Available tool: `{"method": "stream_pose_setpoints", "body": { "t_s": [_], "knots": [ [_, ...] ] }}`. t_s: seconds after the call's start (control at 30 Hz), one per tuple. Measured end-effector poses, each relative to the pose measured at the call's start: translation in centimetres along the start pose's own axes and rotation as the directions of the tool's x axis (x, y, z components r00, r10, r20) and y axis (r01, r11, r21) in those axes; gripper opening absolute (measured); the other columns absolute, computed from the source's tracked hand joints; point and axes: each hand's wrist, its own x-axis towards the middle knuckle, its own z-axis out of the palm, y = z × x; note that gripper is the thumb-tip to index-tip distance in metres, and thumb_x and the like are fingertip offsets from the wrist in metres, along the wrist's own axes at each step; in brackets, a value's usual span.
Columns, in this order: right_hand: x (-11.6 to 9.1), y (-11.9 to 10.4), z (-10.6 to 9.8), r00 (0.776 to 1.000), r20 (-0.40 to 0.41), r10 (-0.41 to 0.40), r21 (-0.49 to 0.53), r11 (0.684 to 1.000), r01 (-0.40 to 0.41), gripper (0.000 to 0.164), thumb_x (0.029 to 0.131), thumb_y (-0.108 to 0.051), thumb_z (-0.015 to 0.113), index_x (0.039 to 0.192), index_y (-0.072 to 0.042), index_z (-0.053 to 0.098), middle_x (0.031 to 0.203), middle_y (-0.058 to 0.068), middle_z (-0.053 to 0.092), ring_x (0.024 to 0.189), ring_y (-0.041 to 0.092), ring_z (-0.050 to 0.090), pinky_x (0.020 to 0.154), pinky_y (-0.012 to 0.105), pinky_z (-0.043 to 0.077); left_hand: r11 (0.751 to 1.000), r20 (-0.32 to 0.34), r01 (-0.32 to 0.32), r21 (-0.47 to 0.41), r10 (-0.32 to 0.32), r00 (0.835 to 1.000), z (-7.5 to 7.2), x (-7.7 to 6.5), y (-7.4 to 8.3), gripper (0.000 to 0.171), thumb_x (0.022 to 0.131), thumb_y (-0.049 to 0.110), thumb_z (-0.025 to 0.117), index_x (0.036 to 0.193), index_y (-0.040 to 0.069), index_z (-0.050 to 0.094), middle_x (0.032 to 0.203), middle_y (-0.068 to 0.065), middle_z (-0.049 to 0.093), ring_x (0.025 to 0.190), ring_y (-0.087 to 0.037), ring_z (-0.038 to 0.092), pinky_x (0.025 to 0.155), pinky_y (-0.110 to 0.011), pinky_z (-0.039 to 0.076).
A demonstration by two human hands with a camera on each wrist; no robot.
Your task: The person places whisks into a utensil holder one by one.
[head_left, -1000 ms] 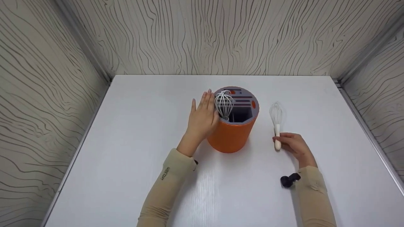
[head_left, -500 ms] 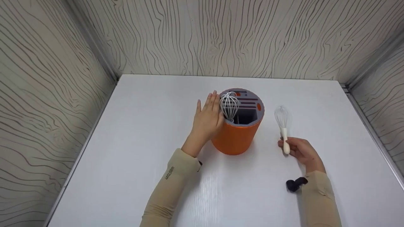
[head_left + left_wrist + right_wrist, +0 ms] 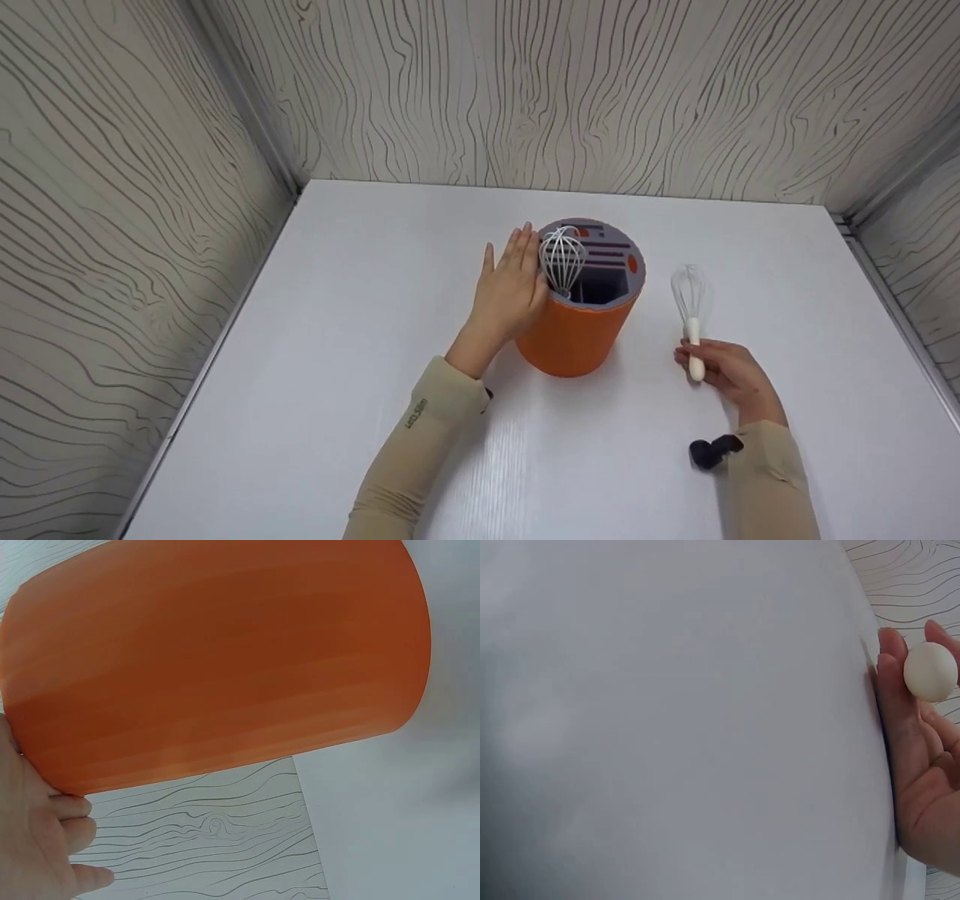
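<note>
"What takes up the most room?"

"The pale wall panels with dark wood-grain lines [image 3: 487, 90], then the flat white tabletop [image 3: 322, 337] in front of them. On it stands an orange, round-sided container with a grey slotted top [image 3: 574, 341], upright."

"And the person's hands?"

"The left hand [image 3: 510, 289] lies against the container's left side near the rim, its fingers straight, the little finger spread apart from the others. The right hand [image 3: 731, 367] pinches a cream-handled wire whisk [image 3: 693, 326] by the handle, to the right of the container and apart from it."

"Does that whisk's wire head touch the table?"

"One cannot tell. It points away from the person. A second whisk with pale wires [image 3: 563, 259] sits in the container's top, wire head upward, just beside the left hand. Smallest is the black device [image 3: 716, 451] at the right wrist."
</note>
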Motion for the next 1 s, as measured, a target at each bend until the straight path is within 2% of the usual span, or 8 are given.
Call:
{"method": "stream_pose_setpoints", "body": {
  "t_s": [0.2,0.37,0.53,1.0],
  "knots": [
    [-0.14,0.06,-0.22,0.999,0.033,-0.004,0.019,1.000,0.003,0.017,0.094,-0.007,0.056,0.101,-0.004,0.071,0.092,0.008,0.072,0.088,0.015,0.069,0.078,0.026,0.053,1.000,0.000,-0.009,0.009,0.009,1.000,0.04,0.13,-0.03,0.059,0.099,0.030,0.027,0.150,0.002,0.019,0.157,-0.008,0.014,0.143,-0.020,0.011,0.113,-0.049,0.009],
    [-0.15,0.05,-0.20,0.998,0.060,-0.023,0.064,0.998,0.019,0.020,0.095,-0.004,0.052,0.100,-0.005,0.071,0.094,0.010,0.071,0.089,0.016,0.069,0.080,0.028,0.052,1.000,-0.005,-0.014,0.015,0.014,1.000,-0.01,0.17,-0.14,0.059,0.099,0.029,0.027,0.150,0.001,0.018,0.157,-0.009,0.015,0.143,-0.020,0.012,0.113,-0.050,0.011],
    [-0.54,0.32,-0.40,0.997,0.077,-0.017,0.100,0.995,0.009,0.022,0.097,-0.005,0.050,0.105,-0.001,0.069,0.097,0.011,0.071,0.092,0.018,0.068,0.082,0.030,0.052,1.000,0.015,-0.009,0.004,0.009,1.000,0.01,0.09,0.00,0.059,0.099,0.030,0.026,0.150,0.001,0.017,0.157,-0.009,0.014,0.144,-0.021,0.010,0.113,-0.050,0.009],
    [-0.71,0.64,-0.57,0.995,0.091,-0.042,0.090,0.995,0.034,0.025,0.098,-0.008,0.048,0.110,0.002,0.066,0.099,0.013,0.070,0.095,0.019,0.067,0.084,0.031,0.051,1.000,0.007,-0.015,-0.007,0.015,1.000,-0.05,-0.06,-0.11,0.059,0.099,0.029,0.027,0.150,0.001,0.018,0.157,-0.009,0.014,0.143,-0.022,0.012,0.113,-0.050,0.009]
  ]
}}
